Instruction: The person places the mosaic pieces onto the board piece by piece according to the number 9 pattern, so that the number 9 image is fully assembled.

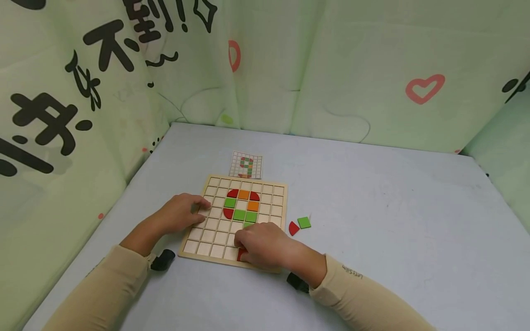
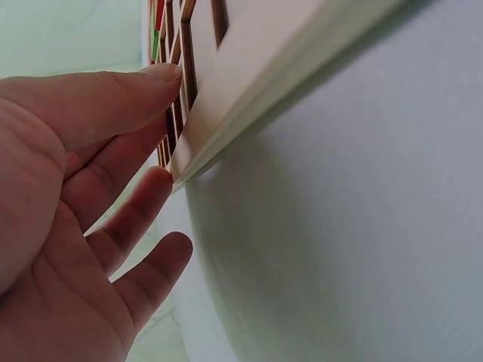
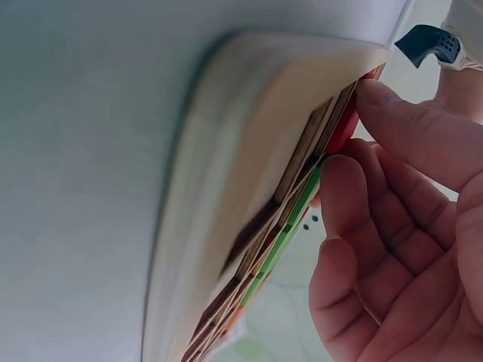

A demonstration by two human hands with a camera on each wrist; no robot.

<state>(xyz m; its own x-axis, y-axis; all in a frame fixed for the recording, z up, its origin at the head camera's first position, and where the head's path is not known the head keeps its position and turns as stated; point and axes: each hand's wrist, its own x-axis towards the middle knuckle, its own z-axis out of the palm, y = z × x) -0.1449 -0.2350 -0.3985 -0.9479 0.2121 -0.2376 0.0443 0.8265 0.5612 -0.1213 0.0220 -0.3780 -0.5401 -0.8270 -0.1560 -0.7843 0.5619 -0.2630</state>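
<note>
A square wooden grid board (image 1: 203, 248) lies on the table, with red, orange and green pieces set in several of its cells. Over its front right part, my right hand (image 1: 265, 244) pinches a red piece (image 1: 240, 254) at the front row between thumb and index finger. In the right wrist view the thumb lies against this red piece (image 3: 344, 127), near a row of green pieces (image 3: 285, 230). My left hand (image 1: 179, 213) rests at the board's left edge, fingers loosely extended. The left wrist view shows its thumb (image 2: 162, 79) touching the grid.
A small printed pattern card (image 1: 257, 166) lies behind the board. Right of the board are a loose red quarter-round piece (image 1: 293, 228) and a green square (image 1: 304, 222). Pale green curtains (image 1: 352, 69) surround the white table (image 1: 393, 220) at the back and sides.
</note>
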